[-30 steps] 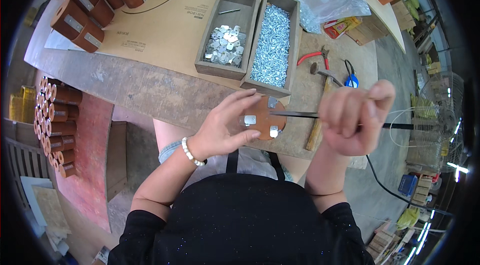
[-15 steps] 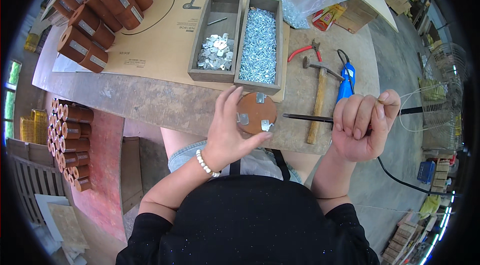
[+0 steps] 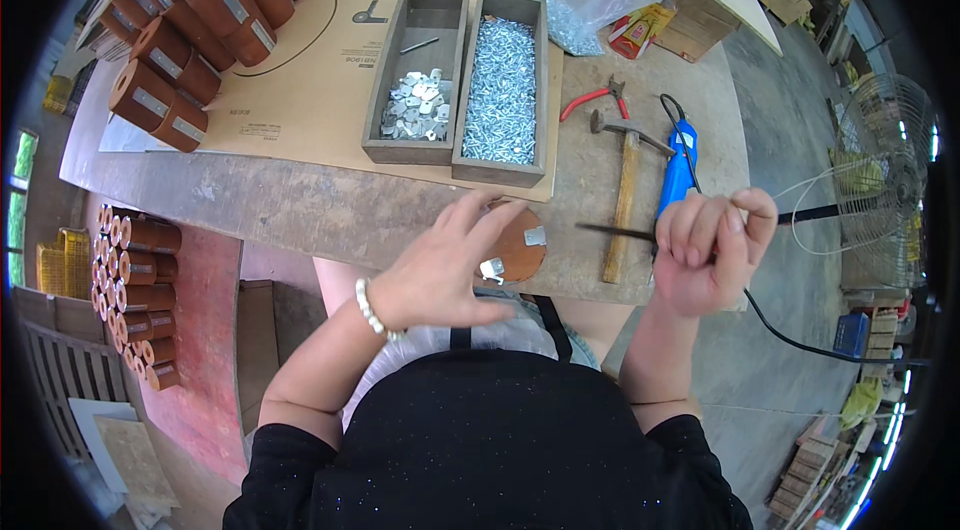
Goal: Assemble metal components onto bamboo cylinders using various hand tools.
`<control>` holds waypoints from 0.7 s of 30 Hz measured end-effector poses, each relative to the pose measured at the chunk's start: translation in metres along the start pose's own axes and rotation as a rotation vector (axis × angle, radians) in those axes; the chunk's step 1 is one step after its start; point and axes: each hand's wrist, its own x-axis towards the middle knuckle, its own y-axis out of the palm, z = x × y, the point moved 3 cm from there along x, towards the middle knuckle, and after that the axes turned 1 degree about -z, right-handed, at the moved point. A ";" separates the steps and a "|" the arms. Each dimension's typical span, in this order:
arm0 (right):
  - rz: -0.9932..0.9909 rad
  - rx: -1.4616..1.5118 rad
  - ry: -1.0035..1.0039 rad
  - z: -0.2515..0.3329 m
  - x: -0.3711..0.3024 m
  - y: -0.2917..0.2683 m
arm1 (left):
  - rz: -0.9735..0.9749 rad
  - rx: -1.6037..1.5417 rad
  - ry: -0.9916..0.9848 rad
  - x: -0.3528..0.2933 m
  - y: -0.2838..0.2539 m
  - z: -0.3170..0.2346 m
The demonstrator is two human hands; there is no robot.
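A round reddish-brown piece (image 3: 520, 248) sits at the front edge of the table, with small silver metal clips on its face. My left hand (image 3: 440, 275) spreads its fingers over the left side of that piece and hides part of it; whether they touch it, I cannot tell. To the right, my right hand (image 3: 700, 255) is closed around a slim dark rod-like tool (image 3: 610, 229), its end pointing left towards the round piece. The tool's exact kind does not show.
Beyond lie two grey boxes, one with metal clips (image 3: 418, 105), one full of screws (image 3: 500, 90). Red-handled pliers (image 3: 590, 102), a hammer (image 3: 622, 200) and a blue corded tool (image 3: 680, 165) lie to the right. Brown cylinders (image 3: 235, 15) are stacked far left; a fan (image 3: 880, 160) stands right.
The round piece has turned clockwise, carrying its clips around. My left hand has swung over more of it. My right hand still holds the dark tool, and the view has shifted slightly.
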 end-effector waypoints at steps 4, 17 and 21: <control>-0.276 -0.322 -0.122 -0.035 -0.009 -0.031 | -0.269 -0.132 -0.187 -0.016 0.026 0.009; -0.062 -1.206 0.120 -0.099 -0.062 -0.072 | -0.291 -0.160 -0.054 -0.011 -0.004 0.031; -0.088 -1.740 0.500 -0.100 -0.063 -0.125 | -0.413 0.184 0.044 -0.006 0.000 0.015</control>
